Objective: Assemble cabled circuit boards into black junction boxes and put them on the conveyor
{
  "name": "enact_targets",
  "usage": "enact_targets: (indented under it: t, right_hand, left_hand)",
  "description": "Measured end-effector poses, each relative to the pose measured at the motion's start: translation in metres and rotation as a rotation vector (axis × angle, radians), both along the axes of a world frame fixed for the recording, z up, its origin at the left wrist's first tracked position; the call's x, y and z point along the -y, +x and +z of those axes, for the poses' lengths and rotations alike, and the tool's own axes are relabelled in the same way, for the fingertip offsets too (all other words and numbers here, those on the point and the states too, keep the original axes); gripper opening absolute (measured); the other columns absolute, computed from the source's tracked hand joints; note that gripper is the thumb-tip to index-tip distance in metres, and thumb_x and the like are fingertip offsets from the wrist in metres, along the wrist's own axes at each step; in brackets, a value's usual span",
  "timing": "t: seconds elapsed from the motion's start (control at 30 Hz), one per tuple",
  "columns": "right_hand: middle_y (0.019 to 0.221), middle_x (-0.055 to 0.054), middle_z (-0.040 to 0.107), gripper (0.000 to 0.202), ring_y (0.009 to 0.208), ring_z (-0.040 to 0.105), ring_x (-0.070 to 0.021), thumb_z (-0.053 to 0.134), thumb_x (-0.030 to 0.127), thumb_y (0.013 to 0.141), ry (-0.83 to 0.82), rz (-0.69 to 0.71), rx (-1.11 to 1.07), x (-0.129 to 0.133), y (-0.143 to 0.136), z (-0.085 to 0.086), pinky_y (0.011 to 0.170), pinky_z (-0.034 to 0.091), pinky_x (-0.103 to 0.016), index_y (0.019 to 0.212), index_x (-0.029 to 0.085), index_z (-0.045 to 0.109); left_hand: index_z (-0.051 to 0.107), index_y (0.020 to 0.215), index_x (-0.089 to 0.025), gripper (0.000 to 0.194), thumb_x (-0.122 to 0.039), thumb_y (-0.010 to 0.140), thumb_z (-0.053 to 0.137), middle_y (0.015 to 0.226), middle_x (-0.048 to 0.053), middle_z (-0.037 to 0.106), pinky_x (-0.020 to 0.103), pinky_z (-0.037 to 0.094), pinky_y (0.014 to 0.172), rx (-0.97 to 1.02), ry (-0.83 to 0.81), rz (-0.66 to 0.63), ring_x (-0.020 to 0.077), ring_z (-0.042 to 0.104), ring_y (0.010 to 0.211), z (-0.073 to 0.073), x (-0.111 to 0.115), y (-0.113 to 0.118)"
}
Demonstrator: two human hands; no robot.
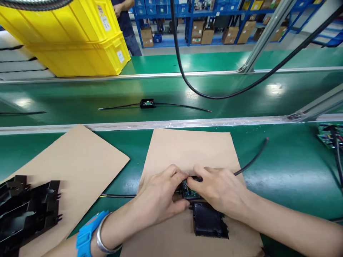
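Note:
A small black plastic case holding a green circuit board [189, 191] lies on a cardboard sheet [191, 148]. My left hand [163, 194] grips its left side, thumb below and fingers above. My right hand [218, 189] is closed at the upper right of the case, its fingertips pressed at the board's edge; they partly hide what they pinch. A black cable [253, 160] runs out to the right of the case, and another cable [119, 196] with bare coloured wire ends comes out to the left. Just below, a black plastic cover [210, 220] lies with its hollow side up.
On the left, several black plastic shells [29, 214] rest on another cardboard sheet [83, 160]. A finished-looking cabled case [147, 103] lies on the green conveyor behind. Circuit boards [331, 135] sit at right. Yellow crates [77, 39], a hanging cable [184, 76] and a person [127, 25] are beyond.

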State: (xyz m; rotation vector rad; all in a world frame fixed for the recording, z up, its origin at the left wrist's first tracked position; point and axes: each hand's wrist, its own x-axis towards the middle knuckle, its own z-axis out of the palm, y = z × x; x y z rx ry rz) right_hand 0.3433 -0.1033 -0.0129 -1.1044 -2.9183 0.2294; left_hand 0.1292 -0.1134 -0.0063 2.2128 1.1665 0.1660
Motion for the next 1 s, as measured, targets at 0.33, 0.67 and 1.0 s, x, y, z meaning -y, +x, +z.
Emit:
enact_targets:
  t: [0.33, 0.67, 1.0]
  right_hand:
    - [0.094, -0.003, 0.056, 0.010, 0.066, 0.056, -0.0165, 0.057, 0.023, 0.091, -0.083, -0.105, -0.006, 0.003, -0.003, 0.007, 0.050, 0.026, -0.027, 0.099, 0.027, 0.061]
    - [0.086, -0.003, 0.058, 0.009, 0.071, 0.055, -0.0216, 0.058, 0.016, 0.088, -0.092, -0.096, 0.002, 0.001, -0.016, 0.015, 0.055, 0.025, -0.032, 0.091, 0.024, 0.062]
    - [0.085, -0.002, 0.057, 0.011, 0.067, 0.051, -0.0175, 0.059, 0.015, 0.087, -0.022, -0.129, -0.107, 0.003, -0.011, 0.002, 0.052, 0.017, -0.031, 0.089, 0.025, 0.063]
  left_hand:
    - [0.058, 0.114, -0.025, 0.037, -0.025, 0.078, 0.067, 0.115, 0.003, 0.058, 0.033, 0.052, 0.084, 0.009, -0.042, -0.012, 0.0217, 0.061, 0.096, 0.002, -0.001, 0.000]
    - [0.055, 0.118, -0.025, 0.043, -0.028, 0.079, 0.072, 0.113, 0.003, 0.060, 0.033, 0.049, 0.085, 0.023, -0.133, 0.009, 0.0208, 0.060, 0.098, 0.014, -0.007, -0.009]
    - [0.052, 0.077, -0.020, 0.026, -0.023, 0.095, 0.034, 0.070, 0.004, 0.062, 0.032, 0.037, 0.058, -0.321, 0.014, 0.056, 0.0199, 0.057, 0.060, 0.025, 0.007, 0.015]
